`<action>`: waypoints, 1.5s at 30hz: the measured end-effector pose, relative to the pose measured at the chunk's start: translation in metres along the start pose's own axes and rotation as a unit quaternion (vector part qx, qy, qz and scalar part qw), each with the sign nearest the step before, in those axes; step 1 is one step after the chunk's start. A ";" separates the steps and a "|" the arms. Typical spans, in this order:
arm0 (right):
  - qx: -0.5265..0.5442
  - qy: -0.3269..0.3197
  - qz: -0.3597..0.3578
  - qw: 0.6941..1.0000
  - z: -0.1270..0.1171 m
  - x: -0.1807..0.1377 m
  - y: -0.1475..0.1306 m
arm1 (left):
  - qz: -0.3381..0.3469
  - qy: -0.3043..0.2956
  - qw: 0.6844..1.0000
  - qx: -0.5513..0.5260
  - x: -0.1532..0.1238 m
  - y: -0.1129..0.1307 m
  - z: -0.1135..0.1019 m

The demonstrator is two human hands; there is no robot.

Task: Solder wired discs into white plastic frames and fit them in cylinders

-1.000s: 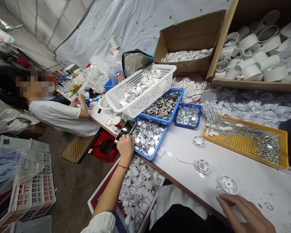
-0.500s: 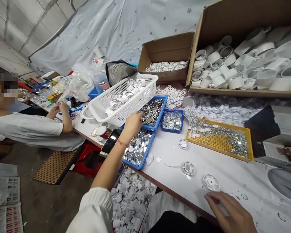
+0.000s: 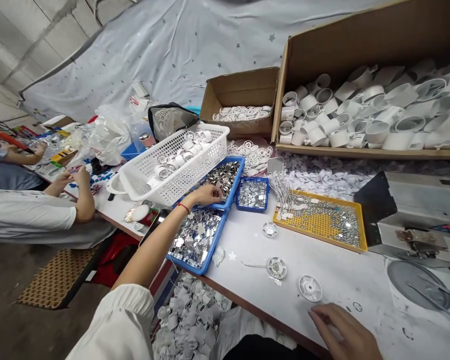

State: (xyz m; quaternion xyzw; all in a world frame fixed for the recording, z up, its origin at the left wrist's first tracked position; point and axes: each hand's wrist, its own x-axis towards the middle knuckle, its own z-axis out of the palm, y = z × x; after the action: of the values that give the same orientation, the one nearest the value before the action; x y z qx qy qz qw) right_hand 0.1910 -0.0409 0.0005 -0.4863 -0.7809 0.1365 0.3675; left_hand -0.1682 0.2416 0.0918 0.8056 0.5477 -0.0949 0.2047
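Note:
My left hand (image 3: 207, 194) reaches out over the blue tray of round metal discs (image 3: 225, 175), at its near edge. Its fingers are pressed together in a pinch among the discs, and what they hold is hidden. A red string circles that wrist. My right hand (image 3: 345, 332) lies flat on the white table (image 3: 360, 280) at the near edge, fingers stretched, holding nothing. Just beyond its fingertips lies a white round plastic part (image 3: 310, 288). Two more such parts (image 3: 276, 267) (image 3: 270, 229) lie further out.
A blue tray of shiny pieces (image 3: 197, 235), a small blue tray (image 3: 252, 192), a white basket (image 3: 172, 160) and a yellow tray (image 3: 320, 222) crowd the table. Cardboard boxes of white parts (image 3: 360, 110) stand behind, a grey machine (image 3: 412, 220) right. A phone (image 3: 153, 227) lies left; people work beyond.
My left hand left the phone and moved right and forward into the tray of metal discs. My view swung right. My right hand stayed flat on the table.

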 end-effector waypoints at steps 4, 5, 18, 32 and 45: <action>0.036 0.030 0.025 0.999 0.002 0.019 -0.009 | -0.011 0.104 0.993 0.049 -0.005 0.004 0.000; 0.052 0.037 0.042 0.997 0.004 0.019 -0.011 | -0.019 0.141 0.988 0.066 -0.010 0.007 -0.003; 0.345 -0.081 0.233 0.906 0.013 0.090 -0.011 | 0.352 0.241 0.878 0.218 -0.078 0.194 0.099; 0.483 0.099 0.550 0.674 -0.002 0.002 0.021 | 0.358 0.277 0.862 -0.229 -0.091 0.222 0.212; 0.363 0.300 0.461 0.752 -0.059 0.009 0.012 | 0.184 0.110 0.942 -0.258 -0.053 0.237 0.178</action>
State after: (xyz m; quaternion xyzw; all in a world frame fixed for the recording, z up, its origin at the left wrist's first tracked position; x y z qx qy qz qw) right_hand 0.2384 -0.0364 0.0386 -0.6334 -0.2029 0.4094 0.6245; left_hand 0.0425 0.0450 0.0048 0.8173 0.4144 0.1781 0.3585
